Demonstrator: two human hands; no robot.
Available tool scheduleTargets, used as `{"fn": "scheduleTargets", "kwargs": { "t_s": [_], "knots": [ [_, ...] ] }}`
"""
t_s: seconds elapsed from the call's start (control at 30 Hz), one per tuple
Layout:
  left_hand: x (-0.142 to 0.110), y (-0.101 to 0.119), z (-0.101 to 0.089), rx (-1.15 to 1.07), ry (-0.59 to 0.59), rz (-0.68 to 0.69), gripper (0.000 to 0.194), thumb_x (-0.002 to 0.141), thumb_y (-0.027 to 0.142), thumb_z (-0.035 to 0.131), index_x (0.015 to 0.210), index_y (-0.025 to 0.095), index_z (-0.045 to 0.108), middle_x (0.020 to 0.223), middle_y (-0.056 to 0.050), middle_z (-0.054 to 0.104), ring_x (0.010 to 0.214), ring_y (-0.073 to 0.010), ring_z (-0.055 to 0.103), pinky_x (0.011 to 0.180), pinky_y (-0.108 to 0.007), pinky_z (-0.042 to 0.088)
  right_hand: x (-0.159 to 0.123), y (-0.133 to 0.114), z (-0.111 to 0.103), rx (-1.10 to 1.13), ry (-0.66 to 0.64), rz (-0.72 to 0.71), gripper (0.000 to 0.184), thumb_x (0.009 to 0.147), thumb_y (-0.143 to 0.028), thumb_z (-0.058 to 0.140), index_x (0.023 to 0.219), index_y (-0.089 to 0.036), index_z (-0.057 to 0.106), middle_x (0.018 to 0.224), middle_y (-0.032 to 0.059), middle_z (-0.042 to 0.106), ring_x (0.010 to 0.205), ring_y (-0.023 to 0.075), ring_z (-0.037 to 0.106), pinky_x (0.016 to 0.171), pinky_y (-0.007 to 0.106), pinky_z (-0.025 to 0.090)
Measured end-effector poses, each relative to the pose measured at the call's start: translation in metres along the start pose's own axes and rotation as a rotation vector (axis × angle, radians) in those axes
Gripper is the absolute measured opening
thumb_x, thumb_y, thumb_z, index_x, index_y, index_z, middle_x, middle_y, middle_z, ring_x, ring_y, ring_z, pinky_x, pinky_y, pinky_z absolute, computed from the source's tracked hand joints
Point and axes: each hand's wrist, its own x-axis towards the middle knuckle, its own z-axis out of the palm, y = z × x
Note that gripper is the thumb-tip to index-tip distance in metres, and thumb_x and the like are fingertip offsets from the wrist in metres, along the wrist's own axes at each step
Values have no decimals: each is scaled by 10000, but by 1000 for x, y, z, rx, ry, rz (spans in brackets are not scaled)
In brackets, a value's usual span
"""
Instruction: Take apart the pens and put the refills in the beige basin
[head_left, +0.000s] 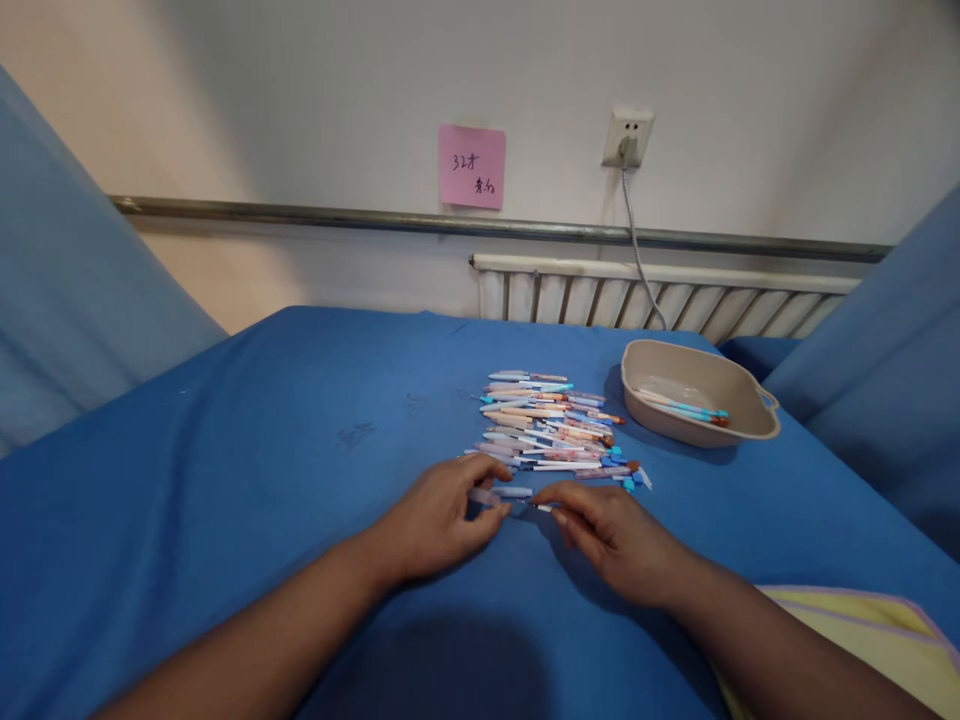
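Note:
A heap of several coloured pens (pixel 551 425) lies on the blue cloth of the table (pixel 262 450). Just in front of the heap, my left hand (pixel 439 520) pinches the barrel of a pale pen (pixel 501 493) between thumb and fingers. My right hand (pixel 611 530) meets it from the right, its fingertips closed on a small white pen part (pixel 544 507). The two hands nearly touch above the cloth. A beige tray (pixel 750 425) at the right holds a couple of pens (pixel 694 408).
A wall with a pink note (pixel 472 166), a socket and cable (pixel 628 140), a rail and a radiator (pixel 660 295) stands behind the table. Blue padded surfaces rise at left and right. A yellow cloth (pixel 862 630) lies at the lower right.

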Motion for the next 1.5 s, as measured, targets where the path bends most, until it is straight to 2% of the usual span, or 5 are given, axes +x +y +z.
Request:
{"fn": "scheduleTargets", "kwargs": {
  "t_s": [0.3, 0.53, 0.83, 1.0, 1.5],
  "knots": [
    [-2, 2, -2, 30, -94, 76, 229, 948, 251, 339, 990, 190, 555, 962, -46, 605, 874, -179, 560, 785, -272, 422, -1, -2, -3, -49, 32, -18, 245, 918, -222, 407, 1105, -242, 564, 719, -11, 624, 658, 145, 577, 612, 236, 382],
    [-3, 5, 1, 119, -121, 104, 238, 958, 271, 341, 965, 181, 561, 901, -53, 596, 822, -190, 558, 719, -266, 416, -2, -3, -4, -54, 1, -20, 235, 923, -219, 402, 1100, -231, 556, 694, -14, 598, 623, 139, 549, 587, 233, 367],
    [-5, 8, 2, 143, -138, 137, 245, 959, 268, 348, 994, 175, 572, 916, -62, 604, 841, -203, 561, 737, -288, 423, -3, -4, -5, -54, -5, -31, 224, 925, -217, 405, 1088, -241, 558, 727, -8, 617, 650, 142, 559, 603, 236, 376],
    [-4, 4, 4, 155, -158, 188, 253, 963, 261, 361, 1119, 198, 549, 971, -63, 606, 900, -211, 561, 795, -305, 421, -4, -4, -5, -67, -32, -34, 225, 919, -200, 412, 1079, -249, 562, 770, -6, 642, 685, 143, 577, 614, 234, 388],
    [-3, 2, 7, 158, -188, 207, 250, 963, 254, 381, 1128, 209, 564, 963, -59, 617, 895, -210, 578, 790, -301, 437, -5, -1, -5, -86, -66, -58, 254, 909, -173, 418, 1079, -263, 584, 887, 3, 687, 773, 151, 618, 673, 241, 423]
  ]
}}
